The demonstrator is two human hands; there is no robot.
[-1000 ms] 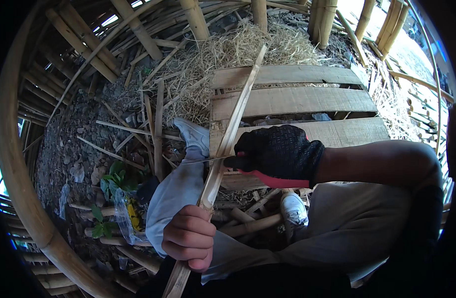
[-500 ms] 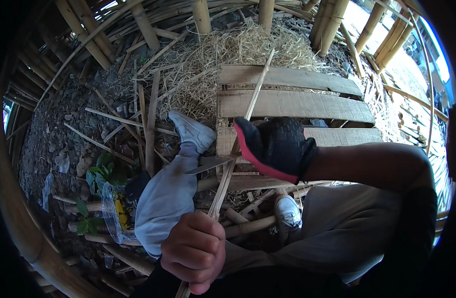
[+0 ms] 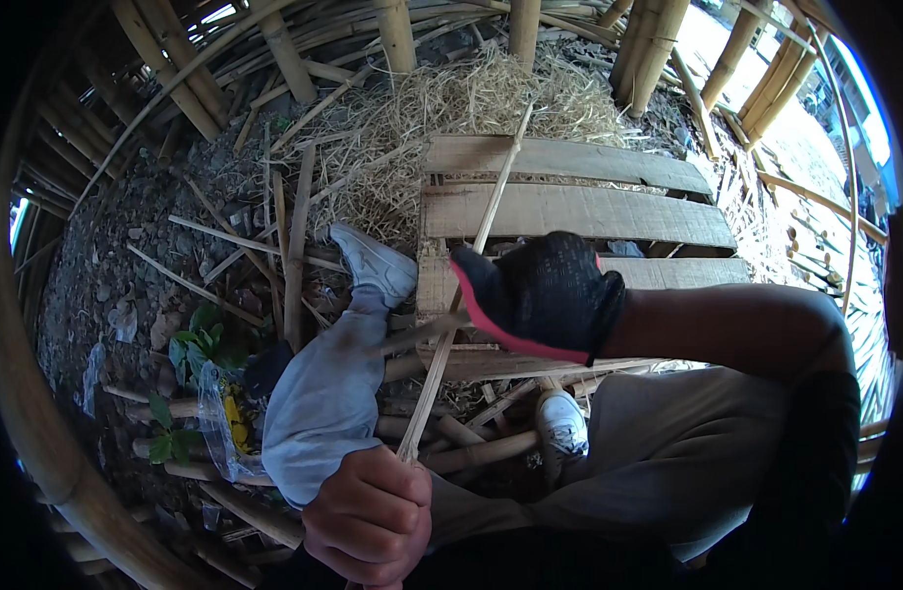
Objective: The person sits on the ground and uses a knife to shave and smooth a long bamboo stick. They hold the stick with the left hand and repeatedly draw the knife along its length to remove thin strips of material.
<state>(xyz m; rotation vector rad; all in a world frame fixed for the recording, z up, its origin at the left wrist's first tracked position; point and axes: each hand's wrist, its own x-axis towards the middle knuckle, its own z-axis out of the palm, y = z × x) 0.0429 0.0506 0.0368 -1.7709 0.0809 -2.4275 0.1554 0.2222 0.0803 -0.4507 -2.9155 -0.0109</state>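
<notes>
My bare left hand (image 3: 368,513) is closed in a fist around the near end of a long, split bamboo strip (image 3: 427,401). The strip slants up and away from it, across a low slatted wooden platform (image 3: 569,208). My right hand (image 3: 542,297), in a black glove with a pinkish-red edge, is closed on a knife (image 3: 420,335). Its handle is hidden inside the glove, and the slightly blurred blade points left, crossing the strip. The gloved thumb lies along the strip just above the blade.
Dry straw shavings (image 3: 510,87) lie behind the platform, before upright bamboo posts (image 3: 396,37). Loose bamboo pieces (image 3: 299,236) litter the ground at left, by a green plant (image 3: 203,339) and a clear plastic bag (image 3: 220,418). My shoes (image 3: 375,264) flank the platform's near corner.
My left hand has drawn slightly down and left with the bamboo strip, whose far tip has come nearer. The gloved hand and knife have shifted only a little left.
</notes>
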